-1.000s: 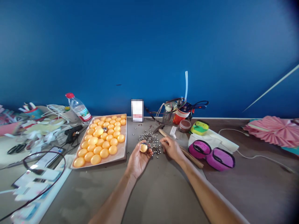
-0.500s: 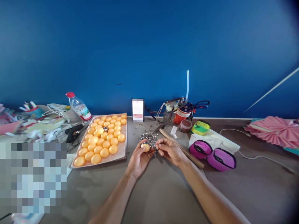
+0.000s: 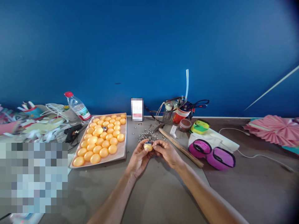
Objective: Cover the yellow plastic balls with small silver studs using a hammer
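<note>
My left hand (image 3: 138, 159) is closed around an orange ping-pong ball (image 3: 148, 147) whose top is covered with shiny silver pieces. Pinched fingers of my right hand (image 3: 167, 153) meet the ball's right side; whatever they hold is too small to make out. Just beyond both hands lies a loose pile of small silver studs (image 3: 147, 135). On the left, a shallow white tray (image 3: 124, 132) holds many orange balls (image 3: 104, 152), and one among them carries silver pieces (image 3: 104, 128).
A hammer (image 3: 183, 149) lies right of the pile, near purple mesh pieces (image 3: 220, 158) and a round jar (image 3: 185, 125). A tilted bottle (image 3: 80, 109) and a black glue gun (image 3: 73, 133) sit left. A blurred-out screen (image 3: 137, 109) stands against the blue wall.
My right hand has moved left to the ball, closing the gap between my hands. The ball has shifted slightly right and turned, so more of its silver top shows.
</note>
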### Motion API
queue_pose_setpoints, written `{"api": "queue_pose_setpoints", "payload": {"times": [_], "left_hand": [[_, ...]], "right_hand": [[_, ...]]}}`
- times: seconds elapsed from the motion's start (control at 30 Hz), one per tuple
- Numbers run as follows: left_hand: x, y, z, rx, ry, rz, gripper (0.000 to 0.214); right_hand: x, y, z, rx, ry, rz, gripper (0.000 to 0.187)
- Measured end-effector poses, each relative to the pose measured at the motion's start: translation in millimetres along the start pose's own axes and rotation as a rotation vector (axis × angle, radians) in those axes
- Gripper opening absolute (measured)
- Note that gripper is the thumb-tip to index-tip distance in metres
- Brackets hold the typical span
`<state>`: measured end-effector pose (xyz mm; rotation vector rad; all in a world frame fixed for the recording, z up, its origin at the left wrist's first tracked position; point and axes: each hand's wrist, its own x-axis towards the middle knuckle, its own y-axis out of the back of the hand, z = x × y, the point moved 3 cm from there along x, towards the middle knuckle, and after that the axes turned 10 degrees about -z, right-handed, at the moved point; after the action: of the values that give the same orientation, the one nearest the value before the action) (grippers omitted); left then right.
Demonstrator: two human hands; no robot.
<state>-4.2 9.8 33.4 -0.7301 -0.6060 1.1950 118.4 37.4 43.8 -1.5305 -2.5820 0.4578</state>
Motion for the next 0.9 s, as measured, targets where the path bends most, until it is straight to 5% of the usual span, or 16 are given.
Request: {"api": "queue_pose_setpoints", "payload": {"times": [0.9], "left_hand": [[-1.5, -1.4, -5.7, 0.197, -0.016, 0.02, 0.035]], "right_hand": [[-1.5, 6.4, 3.1, 0.106, -0.137, -0.034, 0.025]]}}
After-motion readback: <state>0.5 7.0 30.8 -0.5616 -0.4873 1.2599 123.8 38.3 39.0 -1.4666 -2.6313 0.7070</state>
